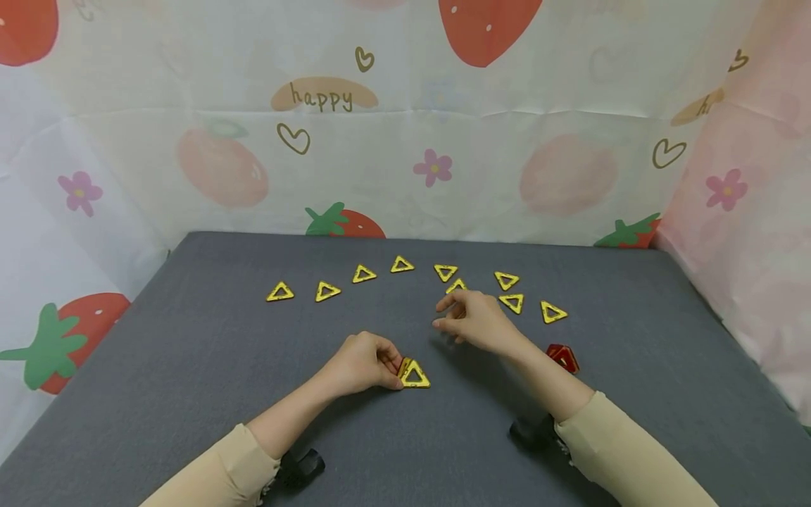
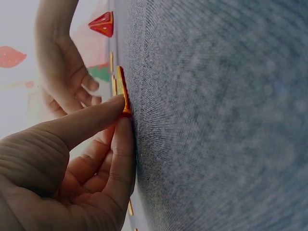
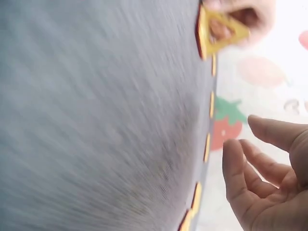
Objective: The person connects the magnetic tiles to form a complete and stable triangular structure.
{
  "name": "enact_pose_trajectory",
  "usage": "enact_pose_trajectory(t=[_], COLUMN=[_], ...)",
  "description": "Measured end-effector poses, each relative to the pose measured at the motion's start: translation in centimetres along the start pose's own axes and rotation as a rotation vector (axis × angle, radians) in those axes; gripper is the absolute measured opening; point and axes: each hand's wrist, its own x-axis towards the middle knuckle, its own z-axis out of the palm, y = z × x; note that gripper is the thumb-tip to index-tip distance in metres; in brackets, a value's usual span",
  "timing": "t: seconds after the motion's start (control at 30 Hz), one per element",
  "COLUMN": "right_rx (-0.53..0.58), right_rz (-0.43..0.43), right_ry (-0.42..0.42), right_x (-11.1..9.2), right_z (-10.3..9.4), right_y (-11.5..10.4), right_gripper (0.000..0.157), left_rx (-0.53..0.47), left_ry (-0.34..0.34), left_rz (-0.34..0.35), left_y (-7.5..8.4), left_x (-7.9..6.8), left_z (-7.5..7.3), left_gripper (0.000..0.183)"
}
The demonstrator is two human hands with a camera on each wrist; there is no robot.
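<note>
In the head view my left hand (image 1: pixel 367 362) pinches a small group of yellow triangular tiles (image 1: pixel 415 384) with red edges, between thumb and fingers, at the middle of the table. The left wrist view shows the thumb and a fingertip on one tile edge (image 2: pixel 121 84). My right hand (image 1: pixel 475 320) is above the table with loosely bent fingers and nothing between them. Just beyond its fingers lies a yellow triangular tile (image 1: pixel 456 285), partly hidden by the hand. A red pyramid-shaped piece (image 1: pixel 564 358) stands beside my right forearm, which partly covers it.
Several yellow triangular tiles lie in a loose arc across the back, from the left tile (image 1: pixel 280 291) to the right tile (image 1: pixel 553 312). The dark grey table (image 1: pixel 209 394) meets a printed cloth backdrop (image 1: pixel 405 141) behind and at both sides.
</note>
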Motion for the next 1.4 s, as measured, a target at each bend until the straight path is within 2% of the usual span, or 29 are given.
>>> enact_pose_trajectory(t=[0.23,0.5,0.73,1.03,1.4], right_rx=[-0.049,0.01,-0.01,-0.062,-0.174], right_rz=[0.01,0.081,0.16,0.267,0.2], right_ry=[0.157,0.236,0.239,0.197,0.193], right_x=[2.1,4.1,5.0,6.0,6.3], right_z=[-1.9,-3.0,-2.6,-2.0,-1.5], right_y=[0.2,0.7,1.4,2.7,3.3], right_gripper=[0.032,0.036,0.041,0.047,0.048], left_rx=[-0.005,0.01,0.004,0.001,0.004], left_ry=[-0.011,-0.01,-0.013,-0.024,-0.021], left_rz=[0.013,0.036,0.033,0.041,0.035], left_y=[-0.1,-0.1,0.0,0.0,-0.2], left_x=[-0.1,0.0,-0.1,-0.2,-0.2], left_z=[0.0,-0.1,-0.1,-0.3,-0.3], left_gripper=[0.019,0.019,0.019,0.019,0.019])
